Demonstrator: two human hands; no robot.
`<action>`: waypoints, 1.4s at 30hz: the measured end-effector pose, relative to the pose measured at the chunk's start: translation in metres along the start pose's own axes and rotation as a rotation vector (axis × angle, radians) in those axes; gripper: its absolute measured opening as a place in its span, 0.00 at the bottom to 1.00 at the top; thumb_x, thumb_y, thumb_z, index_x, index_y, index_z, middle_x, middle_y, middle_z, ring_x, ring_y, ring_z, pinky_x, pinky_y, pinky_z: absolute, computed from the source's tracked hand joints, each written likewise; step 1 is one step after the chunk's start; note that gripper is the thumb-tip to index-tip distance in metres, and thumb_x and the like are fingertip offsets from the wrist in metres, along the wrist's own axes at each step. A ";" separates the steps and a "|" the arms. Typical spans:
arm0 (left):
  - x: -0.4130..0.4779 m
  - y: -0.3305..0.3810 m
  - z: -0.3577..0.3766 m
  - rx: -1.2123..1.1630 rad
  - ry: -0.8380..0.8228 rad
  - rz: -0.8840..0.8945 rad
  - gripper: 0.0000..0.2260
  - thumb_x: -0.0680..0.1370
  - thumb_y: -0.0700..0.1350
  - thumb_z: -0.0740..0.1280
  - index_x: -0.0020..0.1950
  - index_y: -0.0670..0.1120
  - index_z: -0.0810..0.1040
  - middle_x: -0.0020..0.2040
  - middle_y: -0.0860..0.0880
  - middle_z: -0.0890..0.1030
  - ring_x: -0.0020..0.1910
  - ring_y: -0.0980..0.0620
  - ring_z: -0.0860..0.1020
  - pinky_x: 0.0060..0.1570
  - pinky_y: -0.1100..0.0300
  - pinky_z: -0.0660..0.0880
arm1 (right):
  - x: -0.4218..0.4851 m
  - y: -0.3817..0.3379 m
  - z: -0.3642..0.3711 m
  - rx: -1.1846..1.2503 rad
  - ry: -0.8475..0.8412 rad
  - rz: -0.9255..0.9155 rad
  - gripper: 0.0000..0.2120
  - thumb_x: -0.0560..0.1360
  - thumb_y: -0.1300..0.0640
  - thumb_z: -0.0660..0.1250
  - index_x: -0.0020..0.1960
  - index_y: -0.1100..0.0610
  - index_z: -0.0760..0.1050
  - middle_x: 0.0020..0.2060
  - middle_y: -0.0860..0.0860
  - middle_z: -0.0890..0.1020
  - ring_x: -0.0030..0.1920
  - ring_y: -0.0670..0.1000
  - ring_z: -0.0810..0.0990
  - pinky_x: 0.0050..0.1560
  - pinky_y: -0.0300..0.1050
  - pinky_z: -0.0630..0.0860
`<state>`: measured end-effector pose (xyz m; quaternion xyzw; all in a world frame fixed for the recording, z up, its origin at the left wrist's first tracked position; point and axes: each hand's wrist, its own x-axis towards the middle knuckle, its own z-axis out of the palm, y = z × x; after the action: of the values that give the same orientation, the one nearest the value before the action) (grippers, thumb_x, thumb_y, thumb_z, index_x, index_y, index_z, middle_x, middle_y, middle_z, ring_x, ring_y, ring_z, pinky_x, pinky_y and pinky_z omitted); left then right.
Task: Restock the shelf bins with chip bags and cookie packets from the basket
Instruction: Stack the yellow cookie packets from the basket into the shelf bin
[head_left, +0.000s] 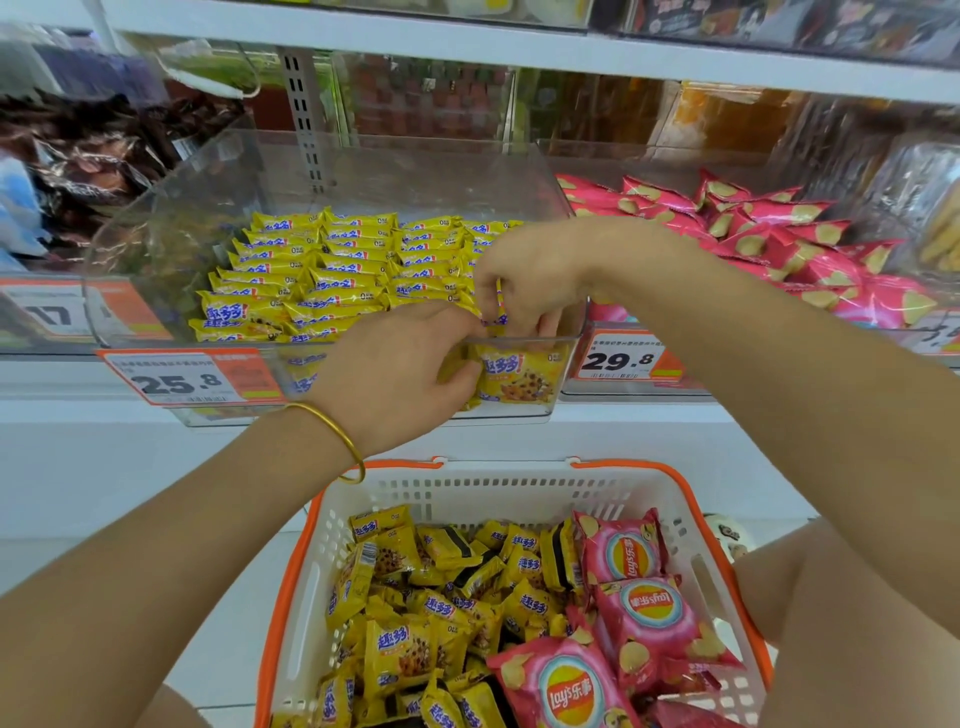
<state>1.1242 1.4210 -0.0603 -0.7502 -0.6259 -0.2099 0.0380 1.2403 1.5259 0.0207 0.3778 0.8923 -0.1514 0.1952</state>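
Looking down from the head camera, we see the right grip (524, 280) reaching down into the front right corner of the clear cookie bin (156, 291), its fingertips pinching a yellow cookie packet (497, 304). The left grip (400, 374) sits at the bin's front rim with fingers curled. We cannot tell whether it holds anything. Rows of yellow packets (332, 280) fill the bin. Pink chip bags (779, 244) lie in the neighbouring bin to the right. Below our arms stands the white basket (701, 488) with an orange rim, holding loose cookie packets (415, 613) on its left and more chip bags (639, 608) on its right.
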 end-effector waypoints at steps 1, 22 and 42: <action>0.001 0.000 0.000 -0.011 -0.005 0.011 0.20 0.72 0.53 0.57 0.60 0.50 0.77 0.57 0.52 0.79 0.55 0.49 0.76 0.49 0.57 0.71 | -0.002 0.002 -0.001 0.075 0.050 -0.008 0.11 0.76 0.70 0.62 0.56 0.62 0.75 0.39 0.54 0.81 0.29 0.49 0.82 0.24 0.37 0.77; 0.005 0.001 -0.003 0.269 -0.165 -0.026 0.24 0.75 0.62 0.51 0.62 0.53 0.74 0.54 0.51 0.79 0.56 0.49 0.75 0.46 0.58 0.66 | -0.003 -0.010 0.025 -0.406 0.073 0.006 0.07 0.75 0.70 0.55 0.43 0.61 0.69 0.31 0.52 0.66 0.35 0.55 0.68 0.29 0.42 0.62; -0.130 -0.029 -0.004 0.215 -0.435 -0.030 0.19 0.71 0.51 0.53 0.43 0.45 0.81 0.41 0.47 0.81 0.42 0.44 0.78 0.36 0.51 0.78 | 0.001 -0.072 0.212 0.173 0.199 -0.224 0.15 0.79 0.64 0.55 0.59 0.52 0.76 0.58 0.51 0.77 0.57 0.54 0.76 0.54 0.51 0.75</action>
<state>1.0791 1.3055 -0.1099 -0.7600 -0.6492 0.0240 -0.0213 1.2367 1.3894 -0.1571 0.3045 0.9274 -0.2101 0.0546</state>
